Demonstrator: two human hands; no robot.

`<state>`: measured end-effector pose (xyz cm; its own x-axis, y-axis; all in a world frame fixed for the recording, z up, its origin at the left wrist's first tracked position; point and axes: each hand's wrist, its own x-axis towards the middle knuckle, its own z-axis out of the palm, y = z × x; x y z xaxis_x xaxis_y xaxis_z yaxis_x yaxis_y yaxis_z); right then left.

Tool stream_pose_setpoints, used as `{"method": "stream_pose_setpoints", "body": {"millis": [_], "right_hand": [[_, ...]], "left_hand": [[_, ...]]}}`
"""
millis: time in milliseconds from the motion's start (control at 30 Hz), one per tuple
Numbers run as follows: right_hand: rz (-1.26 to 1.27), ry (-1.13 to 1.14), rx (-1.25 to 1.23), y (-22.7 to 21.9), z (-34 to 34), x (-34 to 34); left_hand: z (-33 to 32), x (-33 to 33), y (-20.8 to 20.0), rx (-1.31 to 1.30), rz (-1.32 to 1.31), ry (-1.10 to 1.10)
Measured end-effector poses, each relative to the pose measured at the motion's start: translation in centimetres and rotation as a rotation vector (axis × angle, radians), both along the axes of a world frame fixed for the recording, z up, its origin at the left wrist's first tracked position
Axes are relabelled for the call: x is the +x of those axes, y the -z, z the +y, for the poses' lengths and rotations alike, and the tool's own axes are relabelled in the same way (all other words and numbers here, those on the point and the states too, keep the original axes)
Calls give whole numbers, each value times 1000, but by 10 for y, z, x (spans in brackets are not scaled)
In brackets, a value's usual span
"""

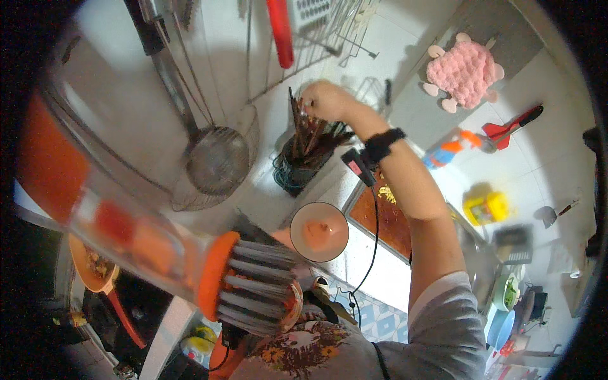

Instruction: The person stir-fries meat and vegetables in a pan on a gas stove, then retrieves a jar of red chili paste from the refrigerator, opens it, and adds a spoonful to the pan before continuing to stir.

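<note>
My right hand [326, 101] is closed at the top of a dark wire utensil holder [292, 171] by the wall. Brown chopsticks [303, 139] stand in the holder, close against the fingers. What lies inside the fingers is hidden. A round bowl [320, 233] with a dark rim and some small reddish bits inside is in front of my body. A strip of my left hand [283, 237] shows at the bowl's left side, seemingly gripping it. Most of that hand and forearm is behind a large hanging brush [253, 285] with an orange collar and grey bristles.
A strainer [218, 161] and other utensils hang close at the upper left. A pan [92, 269] with food sits on the stove at left. Right of the bowl is a brown board [386, 218] with yellow bits. A pink cloth [464, 73] hangs on the wall.
</note>
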<state>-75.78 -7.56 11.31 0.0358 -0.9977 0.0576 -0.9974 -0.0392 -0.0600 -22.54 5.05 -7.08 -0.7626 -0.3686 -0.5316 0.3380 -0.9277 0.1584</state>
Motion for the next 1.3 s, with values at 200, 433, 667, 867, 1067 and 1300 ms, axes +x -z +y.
{"method": "stream_pose_setpoints", "body": {"millis": [200,433,667,867,1067,1300], "right_hand": [[100,186,144,14,-24,-4],[-278,237,98,-3,-15,-28],[-209,167,144,-4,19,-35],[186,359,380,-11,-9,0],[37,193,446,15,-28,11],[119,313,189,-28,-2,-4]], "left_hand": [[12,21,-2,25,-58,-61],[7,6,0,30,-60,-74],[-10,-25,3,7,-36,-28],[-18,-44,-2,2,-13,-6],[-28,-49,-8,-7,21,13],[-45,-57,-9,-36,56,85]]}}
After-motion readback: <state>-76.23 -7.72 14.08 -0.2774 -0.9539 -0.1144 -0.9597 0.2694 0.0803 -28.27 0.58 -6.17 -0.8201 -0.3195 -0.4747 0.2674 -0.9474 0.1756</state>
